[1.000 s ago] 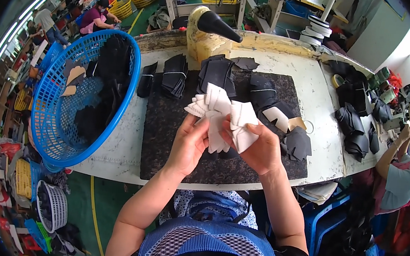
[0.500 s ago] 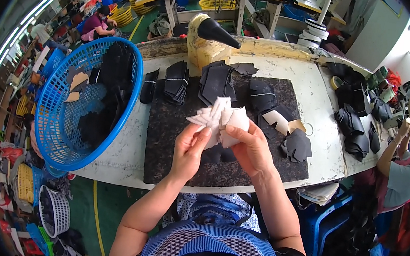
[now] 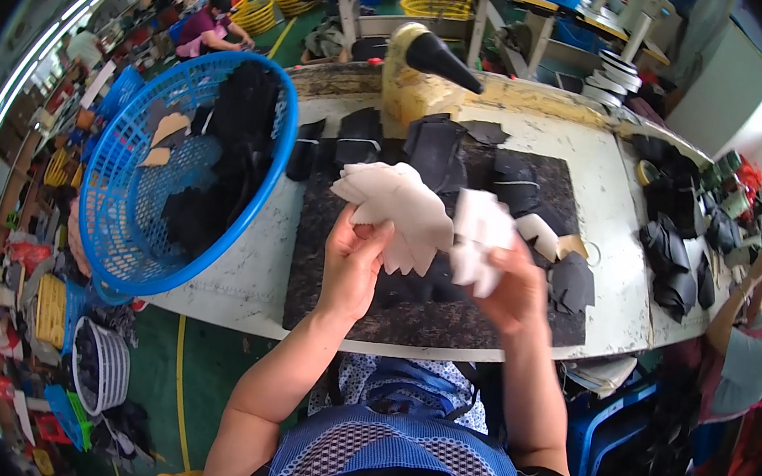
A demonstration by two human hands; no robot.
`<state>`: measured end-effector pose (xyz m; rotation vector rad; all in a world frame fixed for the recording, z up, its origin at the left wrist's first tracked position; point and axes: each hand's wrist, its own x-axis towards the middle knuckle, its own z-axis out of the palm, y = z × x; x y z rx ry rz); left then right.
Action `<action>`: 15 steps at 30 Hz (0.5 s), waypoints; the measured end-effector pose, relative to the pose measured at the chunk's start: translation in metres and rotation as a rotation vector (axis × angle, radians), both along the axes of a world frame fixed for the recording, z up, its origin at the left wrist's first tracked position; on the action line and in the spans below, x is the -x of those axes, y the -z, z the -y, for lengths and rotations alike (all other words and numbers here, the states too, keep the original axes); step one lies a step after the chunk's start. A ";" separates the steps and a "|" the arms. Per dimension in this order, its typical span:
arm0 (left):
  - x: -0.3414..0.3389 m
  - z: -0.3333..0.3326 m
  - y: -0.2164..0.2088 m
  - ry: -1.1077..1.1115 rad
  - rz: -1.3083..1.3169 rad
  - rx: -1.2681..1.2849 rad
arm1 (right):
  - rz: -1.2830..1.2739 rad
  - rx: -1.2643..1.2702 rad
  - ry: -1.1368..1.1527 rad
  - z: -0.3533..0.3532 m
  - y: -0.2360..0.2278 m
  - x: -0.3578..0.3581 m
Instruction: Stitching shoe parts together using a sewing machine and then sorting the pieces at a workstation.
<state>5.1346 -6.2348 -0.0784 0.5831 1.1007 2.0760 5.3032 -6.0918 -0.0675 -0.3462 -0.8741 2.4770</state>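
Over the dark mottled board (image 3: 338,303), my left hand (image 3: 353,263) grips a fanned-out stack of white cut pieces (image 3: 399,210) with jagged edges, thumb on the near side. Just to its right, my right hand (image 3: 520,288) is closed on a smaller stack of white cut pieces (image 3: 476,233), smeared by motion. A gap separates the two stacks. Behind them lie black cut pieces in banded bundles (image 3: 359,137) and a loose black stack (image 3: 434,147). Beside my right hand rest a white notched piece (image 3: 537,237), a tan piece (image 3: 573,247) and a black stack (image 3: 572,284).
A large blue basket (image 3: 281,150) holding black and tan pieces stands at the table's left. A yellowish post with a black cone (image 3: 439,60) rises behind the board. More black bundles (image 3: 667,266) lie on the right. At far right, another person's arm (image 3: 731,304) reaches up.
My hands have moved apart, splitting the white pieces into two stacks. The left stack is now spread in a fan; my right hand has shifted right. The whole view has shifted slightly.
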 end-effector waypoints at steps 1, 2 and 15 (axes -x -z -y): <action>0.006 0.006 -0.005 -0.034 -0.005 0.002 | 0.127 -0.074 0.102 -0.007 -0.008 -0.015; 0.013 0.009 -0.008 -0.025 0.003 -0.009 | 0.199 -0.149 0.170 -0.018 -0.010 -0.030; 0.153 0.130 -0.101 -0.241 -0.352 0.130 | 0.992 -1.763 0.636 -0.009 -0.005 -0.057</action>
